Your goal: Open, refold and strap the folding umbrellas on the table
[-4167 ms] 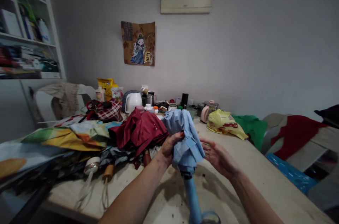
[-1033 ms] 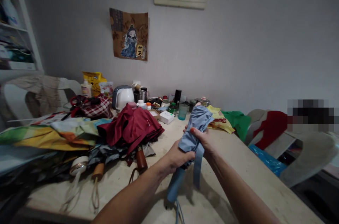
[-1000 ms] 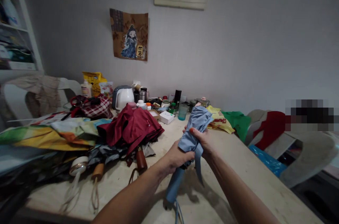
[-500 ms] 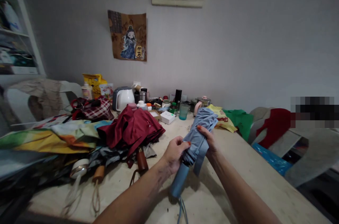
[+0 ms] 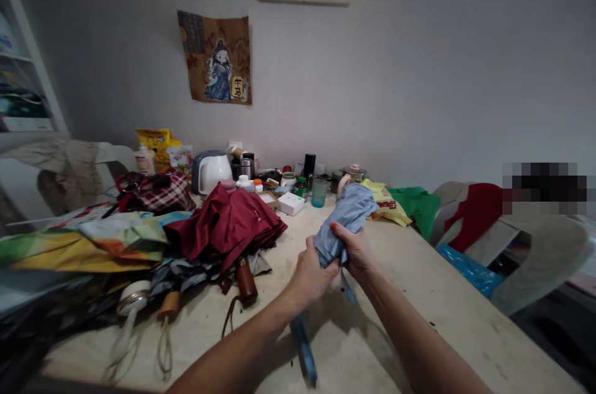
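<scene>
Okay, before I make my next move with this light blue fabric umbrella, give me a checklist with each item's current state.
1. Left hand gripping the light blue fabric umbrella: ok, on the gathered fabric.
2. Right hand gripping it: ok, further along the fabric.
3. Narrow blue fabric strap fastened: not ok, it hangs loose below the hands.
4. Fabric lying flat beneath the hands: cannot tell, they cover it.
5. Dark red fabric umbrella clear of the hands: ok, apart on the left.
</scene>
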`<state>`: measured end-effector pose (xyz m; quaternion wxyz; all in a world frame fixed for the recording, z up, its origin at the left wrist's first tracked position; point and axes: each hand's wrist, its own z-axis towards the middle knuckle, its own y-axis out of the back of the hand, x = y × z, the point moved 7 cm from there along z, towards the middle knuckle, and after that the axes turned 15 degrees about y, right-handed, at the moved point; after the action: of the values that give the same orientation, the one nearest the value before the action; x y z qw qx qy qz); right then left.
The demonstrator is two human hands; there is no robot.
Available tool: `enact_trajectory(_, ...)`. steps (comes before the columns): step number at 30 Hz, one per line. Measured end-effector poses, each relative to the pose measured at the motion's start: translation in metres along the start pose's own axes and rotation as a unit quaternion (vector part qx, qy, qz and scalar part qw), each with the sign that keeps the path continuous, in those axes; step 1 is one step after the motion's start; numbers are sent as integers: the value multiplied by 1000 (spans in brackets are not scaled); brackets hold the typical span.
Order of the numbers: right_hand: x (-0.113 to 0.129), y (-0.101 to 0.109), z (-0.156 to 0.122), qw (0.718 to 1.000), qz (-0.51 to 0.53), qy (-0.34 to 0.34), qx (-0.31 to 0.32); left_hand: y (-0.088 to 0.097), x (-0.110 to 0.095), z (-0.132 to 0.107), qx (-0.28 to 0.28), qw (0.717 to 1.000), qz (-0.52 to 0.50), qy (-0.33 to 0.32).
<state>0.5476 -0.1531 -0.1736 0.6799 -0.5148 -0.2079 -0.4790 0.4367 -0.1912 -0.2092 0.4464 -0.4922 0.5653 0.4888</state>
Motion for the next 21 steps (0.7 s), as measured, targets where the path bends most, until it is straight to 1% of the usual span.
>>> enact_trajectory(1, 0, 2, 0, 1000, -5, 8, -15, 6, -5, -3, -32, 999, 38, -21)
enact_trajectory(2, 0, 4, 0, 1000, -5, 14, -25, 9, -9, -5, -36, 996, 67, -38)
enact_trajectory(3, 0, 6, 0, 1000, -2, 16, -26, 8, -13, -7, -7, 996, 75, -45)
enact_trajectory(4, 0, 8, 0, 1000, 3, 11, -17, 6, -14, -7, 55, 997, 52, -35)
enact_trajectory(5, 1, 8, -1, 1000, 8, 4, 1, 3, -15, -8, 121, 993, 7, -18)
enact_trajectory(6, 2, 7, -2, 1000, 13, -3, 27, 2, -16, -7, 173, 984, -48, 0)
enact_trajectory(8, 5, 2, -8, 995, 30, -14, 93, 2, -15, -4, 237, 960, -145, 30)
enact_trajectory(9, 7, -3, -13, 990, 45, -18, 130, -1, -13, -3, 268, 947, -175, 39)
enact_trajectory(10, 9, -9, -18, 984, 64, -21, 163, -7, -9, -3, 312, 930, -188, 50)
enact_trajectory(12, 13, -19, -26, 971, 104, -30, 214, -24, 0, -10, 413, 886, -194, 83)
enact_trajectory(13, 14, -23, -29, 965, 117, -34, 231, -32, 5, -14, 447, 868, -190, 107)
enact_trajectory(14, 15, -25, -31, 962, 124, -33, 240, -37, 10, -17, 457, 860, -186, 127)
enact_trajectory(15, 17, -25, -31, 960, 124, -27, 248, -40, 12, -17, 446, 865, -181, 140)
enact_trajectory(17, 20, -25, -29, 960, 109, -6, 259, -39, 12, -16, 385, 900, -151, 139)
enact_trajectory(18, 21, -24, -28, 961, 97, 4, 258, -37, 9, -15, 353, 919, -120, 132)
enact_trajectory(20, 19, -21, -23, 968, 67, 20, 239, -30, 2, -13, 283, 951, -51, 111)
enact_trajectory(21, 16, -19, -21, 974, 48, 24, 219, -26, 0, -11, 240, 965, -12, 101)
